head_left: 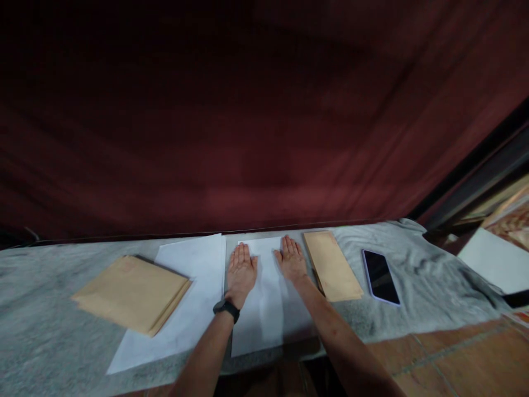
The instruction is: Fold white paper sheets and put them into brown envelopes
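A white sheet of paper [270,309] lies in front of me on a grey cloth. My left hand [241,268] rests flat on its left edge, fingers stretched out; a black band [226,310] is on that wrist. Along the sheet's right edge my right hand [292,260] also presses flat, palm down. Both hands touch the paper's far part and hold nothing. To the left is a stack of larger brown envelopes [132,292], partly covering more white paper [185,309]. Narrower brown envelopes [333,266] lie just right of my right hand.
A phone [381,277] with a pale purple case lies right of the narrow envelopes. The grey cloth [433,281] is wrinkled at the right. A dark red surface [264,138] rises behind the cloth. Brown floor tiles [446,358] show at the lower right.
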Available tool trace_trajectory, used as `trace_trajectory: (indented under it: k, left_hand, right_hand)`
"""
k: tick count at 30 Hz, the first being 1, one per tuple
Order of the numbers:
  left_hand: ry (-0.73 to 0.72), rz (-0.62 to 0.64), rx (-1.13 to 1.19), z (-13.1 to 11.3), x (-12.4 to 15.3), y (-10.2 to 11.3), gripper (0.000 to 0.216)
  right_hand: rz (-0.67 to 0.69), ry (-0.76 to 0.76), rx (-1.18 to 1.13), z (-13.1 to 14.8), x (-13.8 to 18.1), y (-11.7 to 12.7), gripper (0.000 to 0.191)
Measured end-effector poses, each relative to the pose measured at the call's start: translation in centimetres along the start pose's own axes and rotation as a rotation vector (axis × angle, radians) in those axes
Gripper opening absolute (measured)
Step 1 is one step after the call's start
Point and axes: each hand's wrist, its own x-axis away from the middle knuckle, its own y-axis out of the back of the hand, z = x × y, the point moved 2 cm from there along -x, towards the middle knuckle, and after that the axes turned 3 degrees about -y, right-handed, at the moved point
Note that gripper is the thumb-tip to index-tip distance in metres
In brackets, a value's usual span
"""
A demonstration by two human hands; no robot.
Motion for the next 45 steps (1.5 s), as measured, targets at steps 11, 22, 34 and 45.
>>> trace_trajectory:
  k: [11, 22, 34, 45]
  left_hand:
    - [0.017, 0.001, 0.083, 0.9, 5.0, 1.0, 0.063]
    - [0.035, -0.051, 0.002, 0.7, 7.4, 2.7, 0.063]
    - [-0.288, 0.117, -0.018, -5.1, 13.4, 3.7, 0.064]
    - [-0.209, 0.093, -0.051, -0.9, 13.6, 5.3, 0.068]
  right_hand:
    - [0.116, 0.050, 0.013, 1.9, 6.0, 4.4, 0.059]
    - [0.034, 0.157, -0.032, 2.5, 14.1, 6.2, 0.056]
    - [0.038, 0.294, 0.007, 3.7, 15.7, 6.5, 0.053]
    - [0.096, 0.221, 0.051, -0.6, 15.9, 8.7, 0.059]
